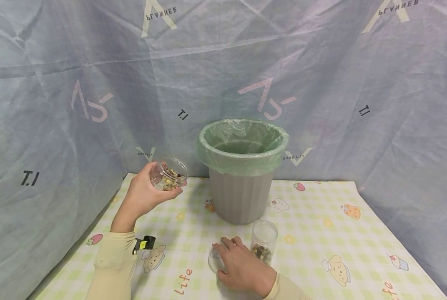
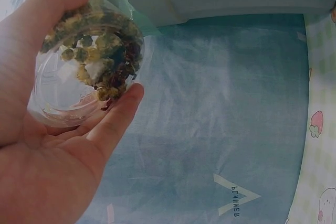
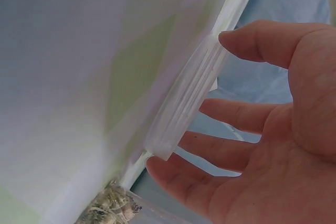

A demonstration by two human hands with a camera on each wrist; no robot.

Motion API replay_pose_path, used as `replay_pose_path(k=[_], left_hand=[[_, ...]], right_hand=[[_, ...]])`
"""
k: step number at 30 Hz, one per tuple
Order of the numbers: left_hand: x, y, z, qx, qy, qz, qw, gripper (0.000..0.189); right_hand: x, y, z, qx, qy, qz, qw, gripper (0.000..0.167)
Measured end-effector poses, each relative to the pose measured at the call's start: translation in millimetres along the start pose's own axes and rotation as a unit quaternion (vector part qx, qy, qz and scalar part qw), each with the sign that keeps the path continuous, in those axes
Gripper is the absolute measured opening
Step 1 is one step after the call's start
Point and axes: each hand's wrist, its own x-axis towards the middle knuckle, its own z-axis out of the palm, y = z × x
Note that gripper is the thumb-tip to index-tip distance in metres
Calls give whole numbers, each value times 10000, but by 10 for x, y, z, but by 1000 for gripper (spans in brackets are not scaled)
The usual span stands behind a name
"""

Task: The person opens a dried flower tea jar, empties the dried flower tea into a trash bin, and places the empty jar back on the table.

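Note:
My left hand point(image 1: 142, 193) grips a clear plastic jar point(image 1: 159, 180) above the table, left of the bin. The jar is lidless and tilted; yellowish and dark red dried flowers or herbs point(image 2: 100, 59) lie inside it. Low over the table, my right hand point(image 1: 242, 264) has its thumb and fingertips at the rim of a clear round lid point(image 3: 191, 95). That lid lies on the cloth, partly covered by the hand in the head view. Just beyond the right hand stands a second clear jar point(image 1: 264, 233), upright, with dried brownish pieces at its bottom.
A grey ribbed bin point(image 1: 242, 196) lined with a green plastic bag point(image 1: 242, 164) stands at the table's back middle. Green checked cloth point(image 1: 306, 233) with cartoon prints covers the table. Bluish-grey fabric point(image 1: 193, 75) hangs behind and along both sides.

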Motion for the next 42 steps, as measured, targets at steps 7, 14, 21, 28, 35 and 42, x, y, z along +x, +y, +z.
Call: replay_pose_path(k=[7,14,21,28,35,42], left_hand=[[-4,2,-6,-23,-3,-1,10000,102],[-5,3,-7,14,-17,4,10000,101],[-5,2,-9,-21,-52,-39,10000,105],[-18,-4,-31,30,-35,-36,10000,99],[-39,-2,-54,102,85,-40,9999,94],[-48,12,-60,97,112,-33,9999,95]], right_hand=[[3,4,12,-100,24,-32,9999,59],[-5,-3,5,-74,-26,33,10000,61],[-29,-23,-48,-290,-9,-67,9996,61],[-102,-104,-191,-230,142,-409,9988,59],[-213,-170,-388,-6,557,-890,9945,50],[-299,-195,-522,219,1047,-1142,9877,44]])
